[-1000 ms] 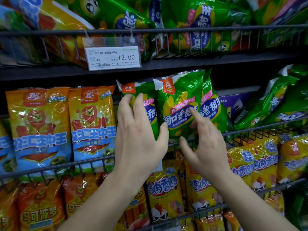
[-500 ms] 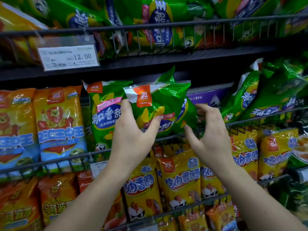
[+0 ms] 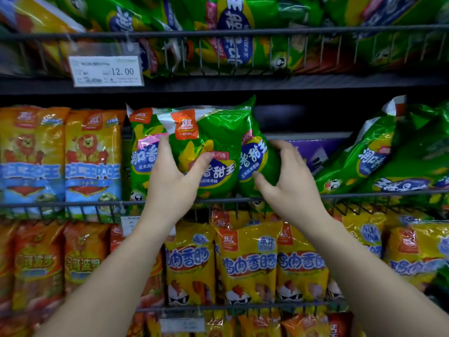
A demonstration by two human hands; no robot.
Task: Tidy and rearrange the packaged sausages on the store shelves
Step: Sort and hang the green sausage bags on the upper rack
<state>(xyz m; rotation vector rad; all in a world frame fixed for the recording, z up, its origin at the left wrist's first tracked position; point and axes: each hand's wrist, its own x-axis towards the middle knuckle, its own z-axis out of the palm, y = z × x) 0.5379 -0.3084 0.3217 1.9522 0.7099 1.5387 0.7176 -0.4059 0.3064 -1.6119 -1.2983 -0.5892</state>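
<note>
Left hand [image 3: 170, 183] held front green pack [image 3: 213, 132] in its grip; right hand [image 3: 291, 183] grip curled round rear green pack [image 3: 255, 154], above shelf rail [image 3: 73, 204].

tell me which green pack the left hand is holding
The frontmost green pack, orange logo fully showing; the left hand grips its left edge, while the right hand holds the neighbouring pack.

This is a shop. Dark shelves [image 3: 243, 85] with wire rails [image 3: 60, 204] hold rows of bright sausage packs [image 3: 247, 259], many just the same, side by side. A white price tag [image 3: 106, 71] hanging on the top rail says 12.00.
</note>
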